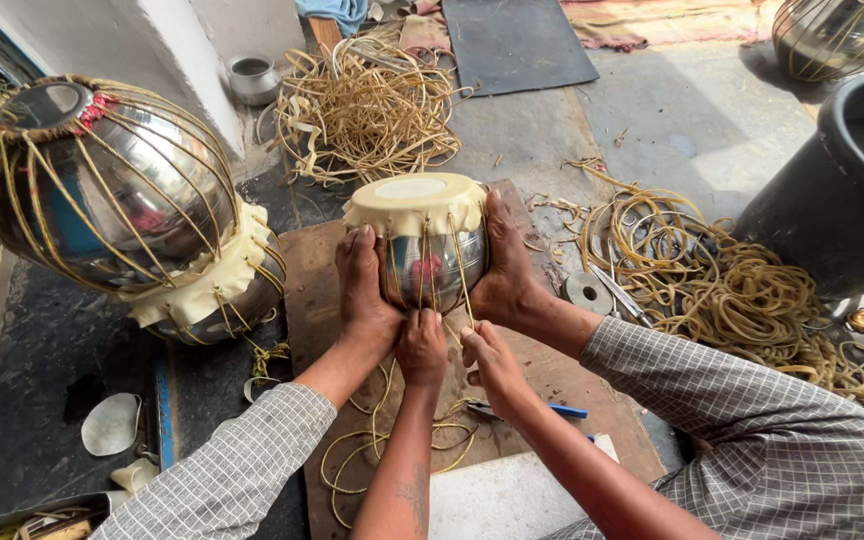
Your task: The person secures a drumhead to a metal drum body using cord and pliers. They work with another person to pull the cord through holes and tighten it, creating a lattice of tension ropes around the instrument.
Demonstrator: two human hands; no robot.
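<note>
A small shiny metal pot (430, 268) with a pale hide cover (414, 197) stretched over its top stands on a brown board (313, 300). My two feet clamp it from both sides, legs in checked cloth. Thin tan straps (457, 262) run from the cover's edge down the pot's side. Just below the pot, my left hand (421, 347) is closed on the straps' lower ends. Beside it, my right hand (490, 362) pinches one strap that runs up to the cover. Loose strap loops (372, 450) lie on the board under my arms.
Two larger laced metal pots (112, 190) lie stacked at the left. Heaps of tan strapping lie behind (367, 110) and to the right (742, 290). A big black tub (837, 200) stands at the right, another laced pot (837, 35) behind it. A blue-handled tool (557, 410) rests on the board.
</note>
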